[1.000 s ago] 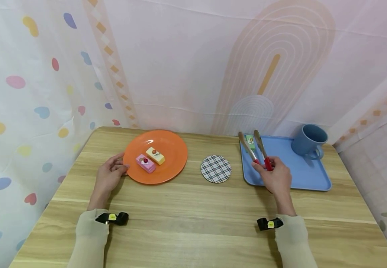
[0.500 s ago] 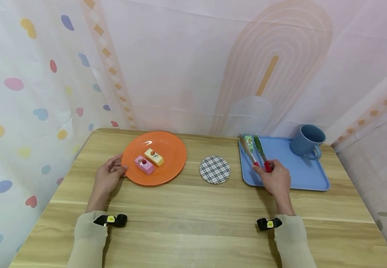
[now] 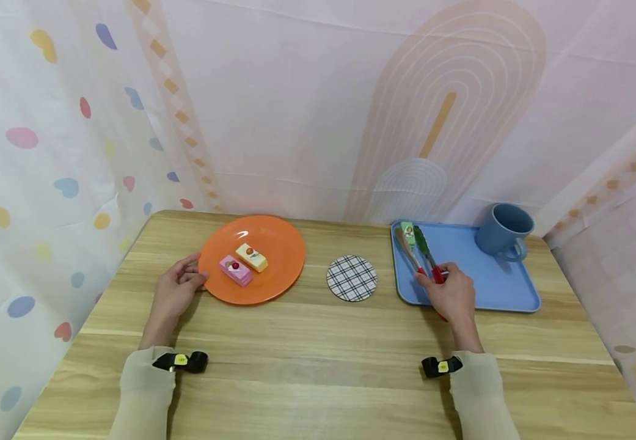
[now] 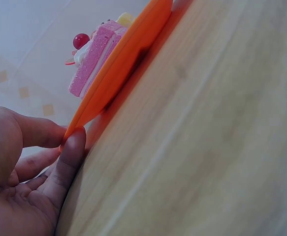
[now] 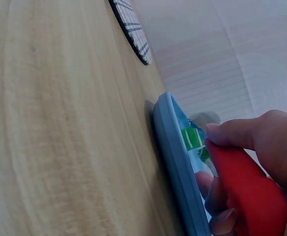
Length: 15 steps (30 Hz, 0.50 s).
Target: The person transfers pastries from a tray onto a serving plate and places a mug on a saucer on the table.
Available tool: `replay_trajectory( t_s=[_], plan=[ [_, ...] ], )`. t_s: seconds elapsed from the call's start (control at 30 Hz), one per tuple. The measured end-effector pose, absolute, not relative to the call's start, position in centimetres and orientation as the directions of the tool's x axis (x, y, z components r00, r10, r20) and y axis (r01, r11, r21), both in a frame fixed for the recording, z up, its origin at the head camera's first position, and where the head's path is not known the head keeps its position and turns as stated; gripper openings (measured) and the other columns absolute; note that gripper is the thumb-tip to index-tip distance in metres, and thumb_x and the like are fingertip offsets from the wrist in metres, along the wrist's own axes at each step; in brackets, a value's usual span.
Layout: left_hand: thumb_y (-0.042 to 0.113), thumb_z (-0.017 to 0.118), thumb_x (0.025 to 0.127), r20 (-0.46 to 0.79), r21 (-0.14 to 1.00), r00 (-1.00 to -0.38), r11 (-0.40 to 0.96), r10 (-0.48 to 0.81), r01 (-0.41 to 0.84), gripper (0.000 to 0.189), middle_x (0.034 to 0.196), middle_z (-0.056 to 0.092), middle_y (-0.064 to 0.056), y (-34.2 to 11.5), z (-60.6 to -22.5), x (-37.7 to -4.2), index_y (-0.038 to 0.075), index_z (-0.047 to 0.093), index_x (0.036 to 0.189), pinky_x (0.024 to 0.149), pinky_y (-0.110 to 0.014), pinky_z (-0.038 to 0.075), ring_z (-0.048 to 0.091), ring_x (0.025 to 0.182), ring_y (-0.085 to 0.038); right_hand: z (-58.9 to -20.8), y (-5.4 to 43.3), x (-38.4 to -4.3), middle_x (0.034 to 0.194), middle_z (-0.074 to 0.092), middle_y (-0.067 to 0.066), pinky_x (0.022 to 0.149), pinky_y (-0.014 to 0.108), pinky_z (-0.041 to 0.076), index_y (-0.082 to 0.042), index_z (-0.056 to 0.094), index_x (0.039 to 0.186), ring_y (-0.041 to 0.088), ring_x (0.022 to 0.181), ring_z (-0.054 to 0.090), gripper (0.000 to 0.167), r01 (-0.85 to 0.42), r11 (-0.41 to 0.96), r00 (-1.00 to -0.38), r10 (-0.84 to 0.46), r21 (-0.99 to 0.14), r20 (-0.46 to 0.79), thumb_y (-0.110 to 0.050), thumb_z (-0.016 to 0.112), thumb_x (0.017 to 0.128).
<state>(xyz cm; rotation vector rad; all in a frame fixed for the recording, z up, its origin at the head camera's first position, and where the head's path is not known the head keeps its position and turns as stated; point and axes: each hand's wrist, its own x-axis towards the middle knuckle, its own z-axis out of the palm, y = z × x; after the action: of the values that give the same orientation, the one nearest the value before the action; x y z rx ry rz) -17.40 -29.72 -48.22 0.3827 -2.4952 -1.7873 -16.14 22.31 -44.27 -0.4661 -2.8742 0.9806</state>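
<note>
the left hand [image 3: 176,292] pinches the orange plate [image 3: 283,244] by its rim on the bench [image 3: 307,366], while the right hand [image 3: 453,296] grasps red-handled tongs [image 3: 438,274] whose tips flank the green toy cake [image 3: 407,227] in the blue tray [image 3: 460,244].

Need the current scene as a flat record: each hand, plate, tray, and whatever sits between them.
left_hand: left hand pinches rim of orange plate
plate_contents: pink toy cake slice, yellow toy cake slice, side by side
right_hand: right hand holds red-handled tongs
tongs_state: spread, arms either side of green toy cake slice; contact unclear
tray: blue tray; green slice at far left corner, blue mug upright at far right
between: round plaid coaster on wooden table
</note>
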Motion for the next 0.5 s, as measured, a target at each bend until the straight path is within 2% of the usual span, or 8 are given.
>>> replay_trajectory(
  t_s=[0.13,0.5],
  plan=[
    [0.011,0.062,0.102,-0.100,0.943,-0.969,0.289,-0.227,-0.165,0.056,0.100,0.057,0.010,-29.71,-48.25,-17.45,0.006,0.045,0.154,0.073,-0.012,0.059,0.060,0.082,0.008,-44.39,22.37,-16.19,0.112,0.067,0.027,0.059,0.027,0.041,0.004,0.059,0.127,0.034,0.090,0.058,0.060,0.252,0.761,-0.954,0.297,-0.597,-0.023,-0.044,0.071,0.092],
    [0.009,0.063,0.101,-0.100,0.942,-0.969,0.292,-0.227,-0.165,0.056,0.100,0.058,0.012,-29.73,-48.29,-17.41,0.006,0.046,0.154,0.073,-0.012,0.059,0.061,0.082,0.008,-44.34,22.46,-16.06,0.093,0.065,0.019,0.054,0.029,0.035,-0.001,0.063,0.120,0.029,0.078,0.054,0.051,0.253,0.772,-0.955,0.297,-0.583,-0.021,-0.042,0.073,0.092]
  ],
)
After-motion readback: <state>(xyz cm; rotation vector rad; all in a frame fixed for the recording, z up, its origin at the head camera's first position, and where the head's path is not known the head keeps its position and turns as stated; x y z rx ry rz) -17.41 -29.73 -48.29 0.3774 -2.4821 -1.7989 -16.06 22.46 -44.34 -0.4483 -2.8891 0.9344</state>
